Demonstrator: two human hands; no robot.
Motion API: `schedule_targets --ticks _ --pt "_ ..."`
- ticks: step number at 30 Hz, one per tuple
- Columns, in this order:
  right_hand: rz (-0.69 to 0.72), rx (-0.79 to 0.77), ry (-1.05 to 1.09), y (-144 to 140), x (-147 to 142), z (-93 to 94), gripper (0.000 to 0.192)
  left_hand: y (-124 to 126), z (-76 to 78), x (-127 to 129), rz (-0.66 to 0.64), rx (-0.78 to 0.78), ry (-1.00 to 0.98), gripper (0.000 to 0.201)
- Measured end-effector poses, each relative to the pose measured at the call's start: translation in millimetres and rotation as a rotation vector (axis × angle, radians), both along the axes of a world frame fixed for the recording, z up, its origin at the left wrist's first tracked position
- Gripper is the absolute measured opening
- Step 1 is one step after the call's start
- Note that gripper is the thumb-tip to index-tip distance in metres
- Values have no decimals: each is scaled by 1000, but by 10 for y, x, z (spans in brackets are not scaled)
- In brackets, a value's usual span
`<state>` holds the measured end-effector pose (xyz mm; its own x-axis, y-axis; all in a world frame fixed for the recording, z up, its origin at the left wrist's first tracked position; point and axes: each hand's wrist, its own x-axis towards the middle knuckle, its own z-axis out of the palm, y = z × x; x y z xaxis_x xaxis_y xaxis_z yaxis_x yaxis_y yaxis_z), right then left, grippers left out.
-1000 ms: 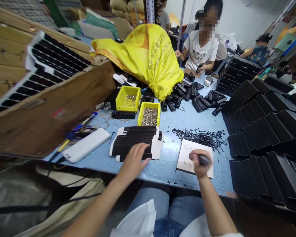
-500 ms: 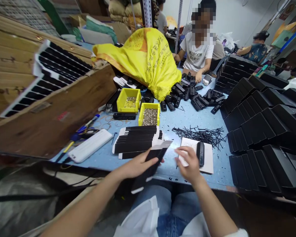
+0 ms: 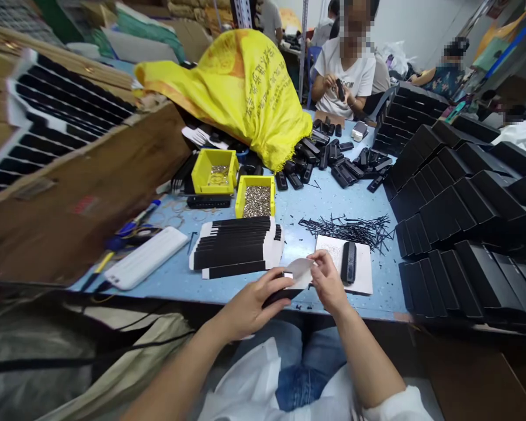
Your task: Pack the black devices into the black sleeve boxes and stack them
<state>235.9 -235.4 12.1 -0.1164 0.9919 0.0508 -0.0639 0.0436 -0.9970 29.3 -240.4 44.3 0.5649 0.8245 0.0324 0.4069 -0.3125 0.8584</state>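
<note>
A flat black-and-white box blank point(image 3: 291, 280) sits between a seated worker's two hands at the near edge of a blue worktable point(image 3: 307, 210), its pale flap raised. The left hand point(image 3: 254, 304) clamps the dark body from below; the right hand point(image 3: 328, 283) pinches the flap between thumb and fingers. Just beyond lies a fanned stack of similar blanks point(image 3: 236, 248), and to the right a white card point(image 3: 363, 272) carries a small black device point(image 3: 348, 262). Farther off are a scatter of black pins point(image 3: 346, 228), two yellow bins point(image 3: 254, 196) of metal parts, and a yellow sack point(image 3: 241, 88). Finished black boxes point(image 3: 456, 234) crowd the right side. Across the table, another person point(image 3: 346, 64) handles a dark piece.
</note>
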Motion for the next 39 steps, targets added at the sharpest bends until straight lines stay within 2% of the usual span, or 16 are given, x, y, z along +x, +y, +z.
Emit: schedule_targets --ticks 1,3,9,12,15,17,19,21,23,25,26,28,30,32,34,39 --pt "26 -103 78 20 -36 -38 36 -5 37 46 -17 23 9 28" --pt "97 -204 132 47 -82 -64 44 -20 68 142 3 8 33 38" --pt "204 183 -33 -5 -54 183 38 -30 -16 334 293 -119 -71 87" --pt "133 128 -62 -87 -121 240 32 -19 7 410 288 -248 -124 105" --pt "77 291 -195 -118 -99 209 35 1 15 472 267 -323 -155 108" --pt "156 412 -411 -52 113 182 39 24 -29 453 317 -358 -186 104" --pt "242 423 -725 69 506 169 47 57 -108 348 418 -441 -242 98" --pt "262 378 -1046 186 971 167 56 103 -198 171 483 -635 -395 90" --pt "291 335 -1205 239 1340 161 52 151 -275 -4 522 -850 -644 77" --pt "269 262 -1115 212 1472 137 36 185 -317 -86 643 -984 -876 54" --pt "193 221 -983 176 1431 118 32 192 -323 -73 737 -1011 -962 41" --pt "-58 169 -590 89 1166 86 44 179 -306 56 904 -1043 -1084 22" --pt "-279 186 -174 28 759 85 57 136 -269 263 973 -1082 -1156 18" --pt "-361 237 71 27 366 132 64 76 -233 451 975 -1128 -1195 18" --pt "-346 254 138 81 98 210 70 16 -219 542 936 -1180 -1213 19" --pt "-277 326 178 249 -106 360 64 -100 -280 401 755 -1238 -1167 27"
